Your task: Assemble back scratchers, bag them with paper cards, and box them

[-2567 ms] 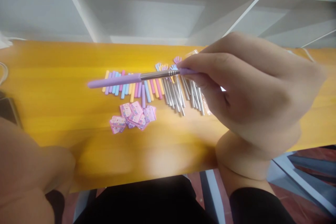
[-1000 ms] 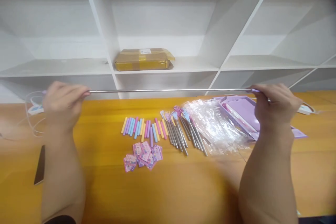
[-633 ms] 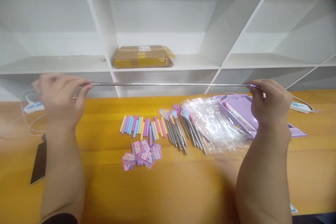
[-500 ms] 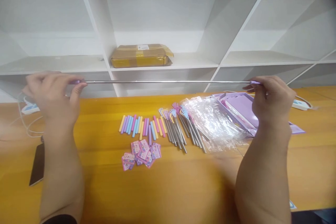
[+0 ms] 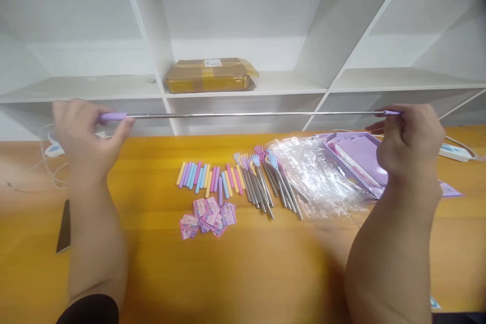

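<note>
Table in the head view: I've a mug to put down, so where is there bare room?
Widest: the near part of the table, between the left forearm, right forearm and cards. A smaller patch lies between left forearm and coloured tubes. Crowded: from the tubes through metal rods and plastic wrap to purple tray; the held rod crosses above in view.

One telescopic rod [image 5: 246, 114]: slender, straight, shiny silver metal, extended in stepped sections; lilac grip [image 5: 113, 117] at your left, small lilac end piece [image 5: 392, 113] at your right, partly covered. Held by you at both ends, nearly level, crosswise before you, raised clear of the tabletop.
</note>
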{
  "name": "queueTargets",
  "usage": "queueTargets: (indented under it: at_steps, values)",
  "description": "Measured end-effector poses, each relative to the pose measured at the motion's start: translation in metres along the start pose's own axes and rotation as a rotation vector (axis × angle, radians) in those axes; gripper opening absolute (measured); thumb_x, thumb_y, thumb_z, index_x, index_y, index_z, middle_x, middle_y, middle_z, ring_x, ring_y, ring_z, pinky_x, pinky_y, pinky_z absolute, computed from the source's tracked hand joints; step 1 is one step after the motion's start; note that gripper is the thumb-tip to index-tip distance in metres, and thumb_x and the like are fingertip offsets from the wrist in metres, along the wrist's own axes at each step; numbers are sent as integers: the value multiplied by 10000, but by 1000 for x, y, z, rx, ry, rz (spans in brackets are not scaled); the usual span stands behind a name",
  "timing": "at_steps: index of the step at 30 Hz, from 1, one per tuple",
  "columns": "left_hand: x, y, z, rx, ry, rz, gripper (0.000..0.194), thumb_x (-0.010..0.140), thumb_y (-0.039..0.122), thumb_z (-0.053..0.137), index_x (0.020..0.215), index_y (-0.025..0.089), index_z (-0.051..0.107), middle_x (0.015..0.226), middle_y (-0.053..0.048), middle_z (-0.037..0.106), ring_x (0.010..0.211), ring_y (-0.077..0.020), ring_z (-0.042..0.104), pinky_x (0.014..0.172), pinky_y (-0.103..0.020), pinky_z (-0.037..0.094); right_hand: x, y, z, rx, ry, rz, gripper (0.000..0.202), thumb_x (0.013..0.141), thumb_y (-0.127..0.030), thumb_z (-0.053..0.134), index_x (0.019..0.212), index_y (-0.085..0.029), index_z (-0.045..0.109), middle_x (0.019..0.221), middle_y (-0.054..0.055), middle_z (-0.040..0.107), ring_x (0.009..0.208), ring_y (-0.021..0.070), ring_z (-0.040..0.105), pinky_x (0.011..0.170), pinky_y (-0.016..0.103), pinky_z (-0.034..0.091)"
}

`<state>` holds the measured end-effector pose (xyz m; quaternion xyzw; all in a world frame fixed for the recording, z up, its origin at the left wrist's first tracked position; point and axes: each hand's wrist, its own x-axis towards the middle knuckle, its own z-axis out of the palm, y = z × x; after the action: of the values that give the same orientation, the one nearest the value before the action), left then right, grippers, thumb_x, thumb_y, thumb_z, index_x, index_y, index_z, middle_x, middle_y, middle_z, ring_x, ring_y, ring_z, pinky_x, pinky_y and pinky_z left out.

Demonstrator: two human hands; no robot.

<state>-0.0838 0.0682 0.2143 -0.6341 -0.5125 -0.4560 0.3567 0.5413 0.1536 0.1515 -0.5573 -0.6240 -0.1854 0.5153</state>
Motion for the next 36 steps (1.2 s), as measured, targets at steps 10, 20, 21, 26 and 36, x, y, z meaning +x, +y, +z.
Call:
queueTargets:
  at_steps: [10, 20, 21, 26, 36]
  values:
    - [-3, -2, -3, 36, -5, 88, 168, 753, 381, 638, 700, 239, 566, 657, -12, 560, 688, -191, 455, 663, -355, 348, 6, -15, 13, -117, 42, 77, 99, 758, -150, 534, 783, -218, 601, 828, 54, 573, 776, 211, 579, 740, 351, 456]
    - [-2, 6, -8, 30, -91, 8, 157, 767, 386, 697, 751, 248, 623, 696, -18, 529, 722, -203, 450, 712, -375, 372, 8, -21, 19, -179, 12, 165, 202, 731, -47, 540, 757, -245, 513, 803, 27, 460, 761, 202, 489, 735, 373, 421]
    - [-2, 6, -8, 25, -83, 22, 157, 777, 386, 695, 752, 247, 626, 696, -19, 530, 719, -202, 444, 711, -376, 366, 8, -21, 19, -178, 11, 165, 202, 735, -44, 540, 763, -243, 518, 807, 26, 457, 759, 200, 486, 735, 374, 421]
    - [-5, 4, -5, -14, -124, 19, 226, 873, 448, 678, 791, 244, 631, 785, -36, 579, 796, -227, 481, 812, -403, 386, 9, -21, 23, -156, 40, 227, 241, 713, 5, 568, 752, -229, 524, 864, 28, 453, 695, 155, 447, 741, 381, 438]
    - [-5, 2, -3, 33, -156, -53, 418, 955, 648, 569, 864, 268, 718, 825, -59, 635, 872, -277, 571, 869, -447, 397, 11, -19, 22, -136, 134, 207, 277, 670, 38, 537, 718, -231, 488, 878, 18, 416, 666, 128, 411, 674, 349, 392]
